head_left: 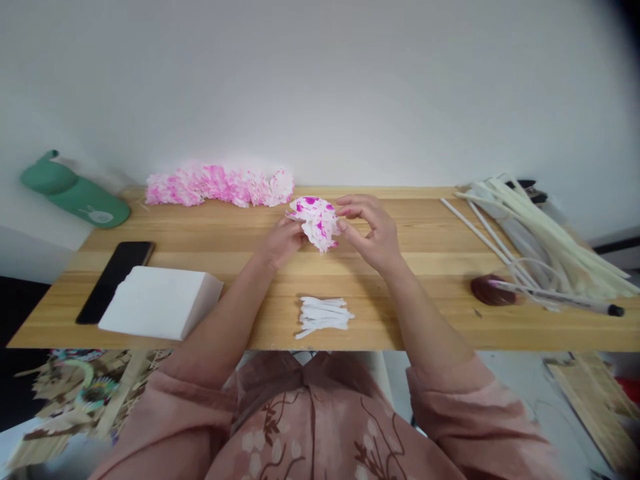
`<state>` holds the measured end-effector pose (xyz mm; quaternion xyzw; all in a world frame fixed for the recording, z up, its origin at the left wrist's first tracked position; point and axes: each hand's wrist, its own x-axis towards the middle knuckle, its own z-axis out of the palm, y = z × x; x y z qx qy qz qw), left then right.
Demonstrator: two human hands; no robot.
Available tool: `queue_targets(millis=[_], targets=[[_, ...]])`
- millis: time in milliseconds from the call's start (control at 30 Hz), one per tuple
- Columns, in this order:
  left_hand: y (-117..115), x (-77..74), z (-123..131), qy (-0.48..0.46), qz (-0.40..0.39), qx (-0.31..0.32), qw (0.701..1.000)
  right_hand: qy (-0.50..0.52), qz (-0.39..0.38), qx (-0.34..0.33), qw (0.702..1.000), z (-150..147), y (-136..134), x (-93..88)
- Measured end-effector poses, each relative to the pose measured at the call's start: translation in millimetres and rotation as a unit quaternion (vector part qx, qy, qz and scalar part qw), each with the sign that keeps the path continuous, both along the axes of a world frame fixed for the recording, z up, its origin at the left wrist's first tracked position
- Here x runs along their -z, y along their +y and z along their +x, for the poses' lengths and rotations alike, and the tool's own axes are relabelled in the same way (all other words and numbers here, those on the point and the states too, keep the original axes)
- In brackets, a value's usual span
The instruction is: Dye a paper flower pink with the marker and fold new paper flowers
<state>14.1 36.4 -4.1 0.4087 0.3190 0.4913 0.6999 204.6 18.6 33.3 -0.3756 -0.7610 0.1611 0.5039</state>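
Behind the pink-flecked flower (319,222), left hand (283,244) partly hidden.

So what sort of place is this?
Probably a craft workspace: a wooden table with a row of ruffled pink-and-white pieces along its back edge, and a similar single piece in the left hand.

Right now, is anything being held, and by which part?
The left hand holds the pink-spotted paper flower by its lower left side; the right hand is at its right edge.

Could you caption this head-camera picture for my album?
Left hand holding a ruffled pink-and-white flower, right hand at its edge, above a wooden table.
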Motion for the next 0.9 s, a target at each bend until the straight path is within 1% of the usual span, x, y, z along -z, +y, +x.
queue_targets(millis=[167, 300, 467, 567, 667, 800, 900], targets=[[-1.7, -1.2, 0.6, -0.014, -0.021, 0.003, 1.000, -0.028, 0.017, 0.004, 0.999, -0.7, 1.7, 1.4], [-2.9, -2.3, 1.5, -0.017, -0.017, 0.004, 1.000, -0.026, 0.024, 0.017, 0.999, 0.2, 3.7, 3.6], [-3.5, -0.8, 2.7, -0.006, -0.011, 0.015, 1.000, -0.028, -0.008, 0.032, 0.999, 1.5, 5.0, 6.9], [-2.9, 0.0, 3.0, -0.009, -0.008, 0.005, 1.000, -0.017, -0.023, 0.030, 0.999, 1.5, 3.0, 6.4], [-1.0, 0.1, 2.3, -0.029, -0.011, -0.010, 0.999, -0.005, -0.018, 0.025, 1.000, 1.1, 0.5, 3.8], [2.4, 1.3, 0.6, -0.040, -0.014, -0.031, 0.999, -0.028, 0.000, 0.021, 0.999, 0.4, 0.2, 1.9], [3.5, 2.9, 0.5, -0.040, -0.010, -0.031, 0.999, -0.052, 0.006, 0.014, 0.999, 0.3, 2.3, 3.3]])
